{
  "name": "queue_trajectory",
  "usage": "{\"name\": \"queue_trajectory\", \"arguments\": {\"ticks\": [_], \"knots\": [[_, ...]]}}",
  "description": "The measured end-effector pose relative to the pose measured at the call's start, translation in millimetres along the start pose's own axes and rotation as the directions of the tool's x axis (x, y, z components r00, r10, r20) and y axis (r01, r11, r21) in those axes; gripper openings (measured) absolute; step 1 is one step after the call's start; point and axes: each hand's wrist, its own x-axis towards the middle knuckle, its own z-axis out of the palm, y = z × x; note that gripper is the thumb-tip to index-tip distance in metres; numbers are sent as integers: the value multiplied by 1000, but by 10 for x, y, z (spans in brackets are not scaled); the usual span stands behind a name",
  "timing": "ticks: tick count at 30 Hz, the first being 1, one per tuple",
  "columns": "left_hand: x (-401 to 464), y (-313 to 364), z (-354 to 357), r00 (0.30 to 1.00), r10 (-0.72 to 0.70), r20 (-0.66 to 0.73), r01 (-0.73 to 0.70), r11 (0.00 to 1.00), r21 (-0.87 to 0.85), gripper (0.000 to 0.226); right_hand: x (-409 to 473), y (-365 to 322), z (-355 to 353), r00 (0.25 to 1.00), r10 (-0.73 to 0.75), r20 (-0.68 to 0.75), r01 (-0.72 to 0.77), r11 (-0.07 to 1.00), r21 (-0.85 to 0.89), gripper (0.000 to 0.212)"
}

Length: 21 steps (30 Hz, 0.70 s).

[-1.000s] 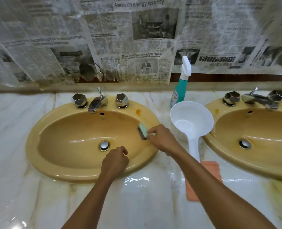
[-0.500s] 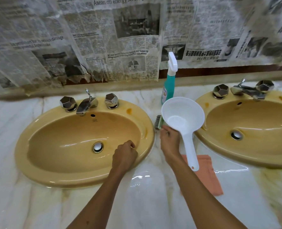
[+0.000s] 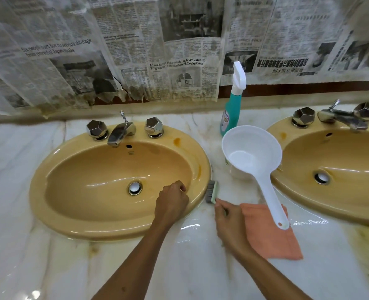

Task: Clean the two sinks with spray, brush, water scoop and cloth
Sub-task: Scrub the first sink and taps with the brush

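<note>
Two yellow sinks are set in a marble counter, the left sink (image 3: 49,169) and the right sink (image 3: 330,215). Between them stand a teal spray bottle (image 3: 231,113) and a white water scoop (image 3: 250,154), whose handle lies over an orange cloth (image 3: 272,239). A green brush (image 3: 211,191) lies on the counter against the left sink's right rim. My right hand (image 3: 229,221) grips its handle, which is hidden under my fingers. My left hand (image 3: 171,202) rests as an empty fist on the left sink's near right rim.
Each sink has a chrome tap with two faceted knobs, the left tap (image 3: 120,133) and the right tap (image 3: 343,118). Stained newspaper (image 3: 179,61) covers the wall behind. The marble counter (image 3: 49,267) looks wet and glossy.
My right hand carried the brush from inside the left sink's right wall out onto the counter between the sinks, then drew it nearer to me. My left hand stayed on the rim.
</note>
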Motion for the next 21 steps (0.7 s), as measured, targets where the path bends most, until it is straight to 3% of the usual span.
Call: {"name": "queue_trajectory", "arguments": {"ticks": [6,9,12,15,18,21], "knots": [[-2,15,-9,1000,13,8,-13,1000,-8,43,503,-246,149,974,75,-214,-70,997,34,39],[-2,10,-9,1000,15,6,-15,1000,-17,42,111,-197,179,986,72,-151,-75,997,-14,24],[17,3,-8,1000,20,12,-20,1000,-14,41,-208,-78,137,996,56,-75,-61,996,-68,26],[52,3,-20,999,23,29,-23,999,-26,40,148,-226,92,989,80,-124,-94,990,-107,25],[44,-3,-16,999,27,36,-26,999,-26,40,428,-413,12,997,-11,-78,-16,939,-342,26],[50,-35,-1,998,28,48,-26,999,-44,40,170,-538,-69,979,-20,204,160,699,-697,17]]}}
